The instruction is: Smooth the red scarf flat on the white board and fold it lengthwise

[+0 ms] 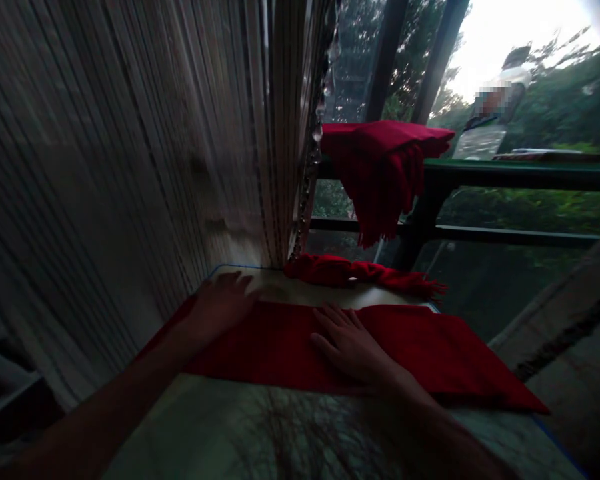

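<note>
Head view, only one available.

Red cloth (430, 353) lies flat on the table (280, 427), spread left to right across the middle. Its right end runs out to the table's right edge.

Left hand (220, 303): palm down, fingers spread, nothing gripped. It rests on the far left corner of the cloth, fingertips at or just over the far hem. It's motion-blurred, so I can't tell the exact contact.

Right hand (350, 343): flat on the middle of the cloth, fingers extended and pointing far-left, pressing and not grasping.

Twisted red scarf (360, 272) lies along the far table edge, just beyond the cloth, fringe at its right end. It's apart from both hands.

Second red scarf (380, 167) is draped over the green railing (520, 175) further back, fringe hanging down.

String curtain (130, 167) fills the left side, right up against the table's left edge. A bead strand (320, 133) hangs at its right border.

Far right, past the railing, is a person (500, 100), too small to make out.
</note>
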`<action>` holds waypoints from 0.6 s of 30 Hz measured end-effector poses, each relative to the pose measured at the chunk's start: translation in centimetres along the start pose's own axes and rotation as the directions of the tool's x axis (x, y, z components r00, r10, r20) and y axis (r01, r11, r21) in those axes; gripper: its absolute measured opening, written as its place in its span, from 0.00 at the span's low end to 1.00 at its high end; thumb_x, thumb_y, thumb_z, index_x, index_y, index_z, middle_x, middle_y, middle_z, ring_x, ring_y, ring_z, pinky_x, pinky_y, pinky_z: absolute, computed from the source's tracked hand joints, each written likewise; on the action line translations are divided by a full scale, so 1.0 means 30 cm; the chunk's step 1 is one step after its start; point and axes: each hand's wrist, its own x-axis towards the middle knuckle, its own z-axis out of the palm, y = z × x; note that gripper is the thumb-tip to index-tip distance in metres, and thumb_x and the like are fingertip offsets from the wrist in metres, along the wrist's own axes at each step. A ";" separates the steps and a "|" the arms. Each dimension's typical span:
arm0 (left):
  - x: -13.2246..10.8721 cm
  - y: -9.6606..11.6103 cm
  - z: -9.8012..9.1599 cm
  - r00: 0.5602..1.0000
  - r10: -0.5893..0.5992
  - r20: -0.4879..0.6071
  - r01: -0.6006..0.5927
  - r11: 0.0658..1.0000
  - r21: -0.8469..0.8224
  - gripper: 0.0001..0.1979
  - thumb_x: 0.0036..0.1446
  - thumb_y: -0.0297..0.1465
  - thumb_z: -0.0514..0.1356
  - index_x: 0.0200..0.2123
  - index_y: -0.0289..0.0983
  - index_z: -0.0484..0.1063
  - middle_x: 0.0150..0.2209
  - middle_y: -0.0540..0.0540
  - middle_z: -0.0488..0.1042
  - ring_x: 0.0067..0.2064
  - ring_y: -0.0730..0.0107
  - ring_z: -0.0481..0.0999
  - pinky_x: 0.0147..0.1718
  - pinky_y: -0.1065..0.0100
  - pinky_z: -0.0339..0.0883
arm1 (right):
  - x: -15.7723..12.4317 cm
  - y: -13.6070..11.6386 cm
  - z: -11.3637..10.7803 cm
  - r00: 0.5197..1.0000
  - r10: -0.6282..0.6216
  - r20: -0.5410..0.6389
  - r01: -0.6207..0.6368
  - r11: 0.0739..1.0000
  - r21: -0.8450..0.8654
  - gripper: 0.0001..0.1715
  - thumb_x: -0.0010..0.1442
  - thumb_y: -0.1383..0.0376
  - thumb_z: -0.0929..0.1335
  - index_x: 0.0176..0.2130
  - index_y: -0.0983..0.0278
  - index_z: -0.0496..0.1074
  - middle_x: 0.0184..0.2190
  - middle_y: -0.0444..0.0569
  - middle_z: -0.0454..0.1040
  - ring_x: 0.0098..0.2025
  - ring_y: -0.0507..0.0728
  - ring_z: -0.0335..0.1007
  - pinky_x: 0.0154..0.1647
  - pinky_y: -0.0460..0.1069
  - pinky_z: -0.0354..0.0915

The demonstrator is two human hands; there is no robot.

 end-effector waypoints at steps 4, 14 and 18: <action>0.019 0.303 0.150 0.972 0.210 0.106 -0.207 0.977 -0.038 0.28 0.73 0.50 0.46 0.70 0.48 0.62 0.74 0.41 0.58 0.74 0.41 0.53 0.69 0.30 0.40 | -0.001 0.010 0.008 1.000 -0.002 0.001 0.002 1.000 -0.022 0.39 0.75 0.49 0.55 0.75 0.65 0.54 0.78 0.58 0.46 0.79 0.67 0.35 0.76 0.69 0.33; -0.078 0.126 0.176 0.951 0.155 0.266 -0.139 0.987 -0.076 0.33 0.73 0.54 0.44 0.75 0.51 0.53 0.77 0.46 0.47 0.77 0.41 0.43 0.70 0.31 0.36 | 0.004 0.017 0.013 1.000 0.015 -0.014 -0.016 0.998 -0.065 0.37 0.74 0.51 0.55 0.74 0.62 0.56 0.77 0.55 0.50 0.79 0.64 0.39 0.77 0.68 0.37; -0.118 -0.146 0.119 0.972 0.029 0.232 -0.026 1.000 -0.017 0.32 0.73 0.51 0.46 0.74 0.49 0.55 0.76 0.44 0.49 0.76 0.40 0.47 0.70 0.34 0.38 | 0.005 0.019 0.013 1.000 0.016 -0.018 -0.018 0.998 -0.068 0.37 0.74 0.50 0.55 0.74 0.63 0.56 0.77 0.55 0.49 0.79 0.64 0.39 0.77 0.68 0.38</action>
